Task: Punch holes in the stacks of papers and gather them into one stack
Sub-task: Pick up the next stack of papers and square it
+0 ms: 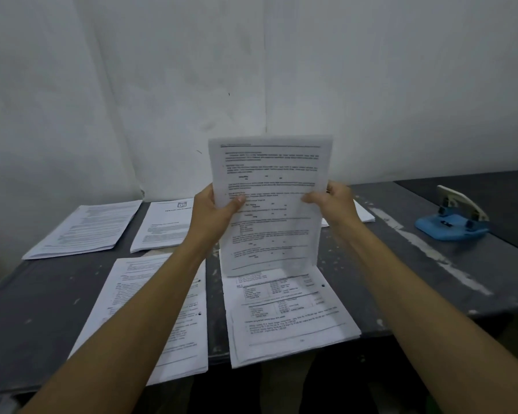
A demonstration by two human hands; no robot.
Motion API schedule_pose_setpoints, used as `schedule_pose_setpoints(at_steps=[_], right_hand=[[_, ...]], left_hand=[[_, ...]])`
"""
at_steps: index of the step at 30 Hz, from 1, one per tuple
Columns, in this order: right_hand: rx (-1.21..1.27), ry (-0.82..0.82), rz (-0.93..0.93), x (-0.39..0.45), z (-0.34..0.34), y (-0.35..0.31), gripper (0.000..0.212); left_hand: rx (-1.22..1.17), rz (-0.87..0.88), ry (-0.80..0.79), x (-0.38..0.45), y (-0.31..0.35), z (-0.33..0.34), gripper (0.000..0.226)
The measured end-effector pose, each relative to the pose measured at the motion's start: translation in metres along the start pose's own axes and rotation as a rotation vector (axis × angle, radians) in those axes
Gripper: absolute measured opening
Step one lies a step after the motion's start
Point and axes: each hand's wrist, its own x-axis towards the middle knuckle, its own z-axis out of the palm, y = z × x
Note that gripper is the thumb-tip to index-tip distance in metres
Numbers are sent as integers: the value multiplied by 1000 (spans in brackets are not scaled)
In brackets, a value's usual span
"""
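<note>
Papers: we are holding one stack (269,204) upright above the table (416,264), left hand (219,209) and right hand (332,204) each clamped on a side edge, its bottom edge touching or just above the near right stack (287,318). That stack is showing a punched hole at its right edge, and the near left stack (162,318) is showing holes too, so we are judging these done. Two far left stacks (84,228) (162,225) and one behind the right hand (362,213) are lying separate; holes there we cannot tell. The blue hole punch (452,225) is sitting well apart at far right. Gathering is looking mostly undone; nothing is blocking the table.
</note>
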Motion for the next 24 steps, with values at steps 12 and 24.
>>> schedule_pose_setpoints(at_steps=[12, 24], right_hand=[[200, 63, -28, -14, 10, 18, 40], [193, 11, -19, -21, 20, 4, 77]], left_hand=[[-77, -43, -20, -3, 0, -1, 45], [-103, -24, -56, 0, 2, -3, 37]])
